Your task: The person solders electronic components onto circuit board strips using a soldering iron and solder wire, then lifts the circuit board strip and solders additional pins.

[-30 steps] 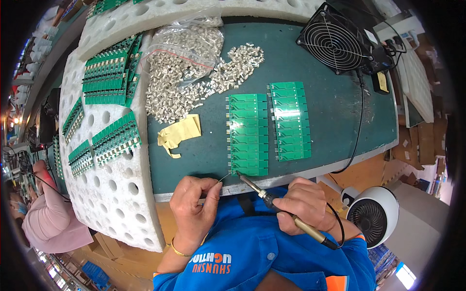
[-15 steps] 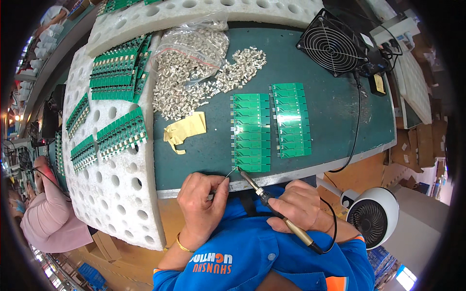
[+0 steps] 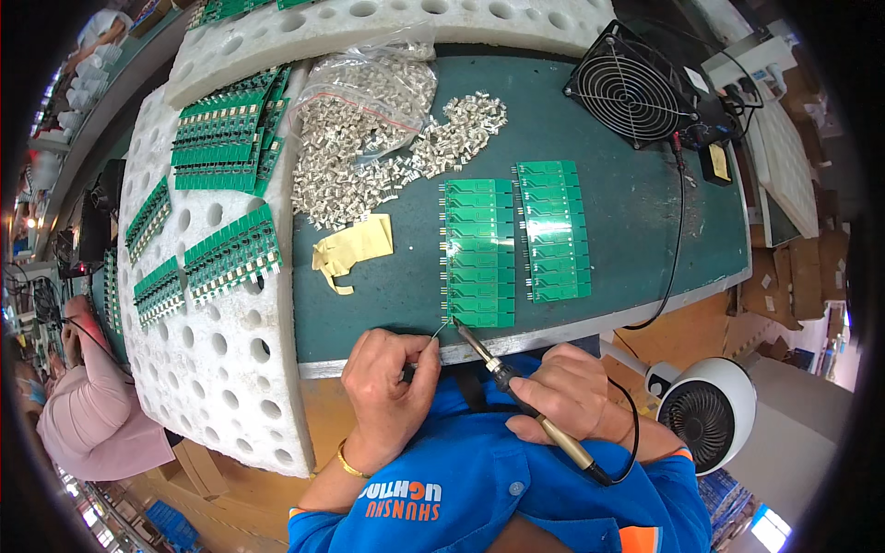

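Observation:
On the green mat, two green circuit board panels lie side by side, a left one and a right one. My right hand grips a soldering iron, its tip at the lower left corner of the left panel. My left hand pinches a thin solder wire that reaches to the same corner. A crumpled yellow sponge or cloth lies left of the boards, below a pile of small metal parts and a plastic bag of them.
A perforated white foam slab bearing board panels fills the left; another foam strip lies behind. A black fan with a cable stands back right, a white fan below the bench edge. A co-worker in pink sits at left.
Since a second ago both hands, with wire and iron, have moved slightly up, my left hand also rightward. The bench and boards have shifted slightly in the picture.

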